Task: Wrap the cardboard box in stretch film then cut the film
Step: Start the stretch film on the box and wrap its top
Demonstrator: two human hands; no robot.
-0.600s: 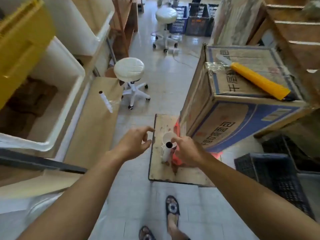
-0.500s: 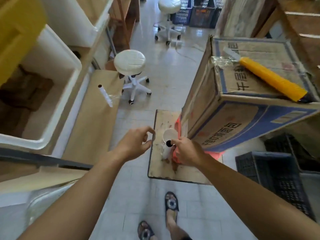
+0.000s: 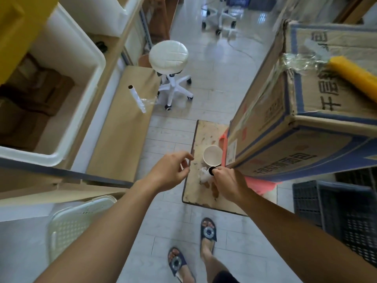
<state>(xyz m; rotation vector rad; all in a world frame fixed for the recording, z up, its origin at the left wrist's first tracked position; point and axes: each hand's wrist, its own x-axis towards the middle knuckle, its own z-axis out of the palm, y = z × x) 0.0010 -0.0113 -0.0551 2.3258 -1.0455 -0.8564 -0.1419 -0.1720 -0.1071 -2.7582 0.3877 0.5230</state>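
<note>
A big brown cardboard box [image 3: 285, 144] with blue print stands at the right on a pink stand [image 3: 263, 184]. My right hand [image 3: 228, 182] grips a small white stretch film roll [image 3: 206, 174] with a dark core, close to the box's lower near corner. Crumpled film hangs off the roll. My left hand [image 3: 171, 172] hovers just left of the roll, fingers loosely curled, holding nothing. On top of the box lie a long yellow tool [image 3: 353, 78] and a wad of clear film [image 3: 299, 62].
A stained wooden board [image 3: 202, 197] lies under the roll, with a white cup [image 3: 212, 155] on it. Another film roll [image 3: 136, 98] lies on the brown bench at the left. A white stool [image 3: 169, 56] stands ahead. Dark crates [image 3: 342, 217] sit at the right, a white basket [image 3: 73, 223] at the lower left.
My view has dropped and drawn nearer the box. Both hands keep about the same places, the right still holding the roll.
</note>
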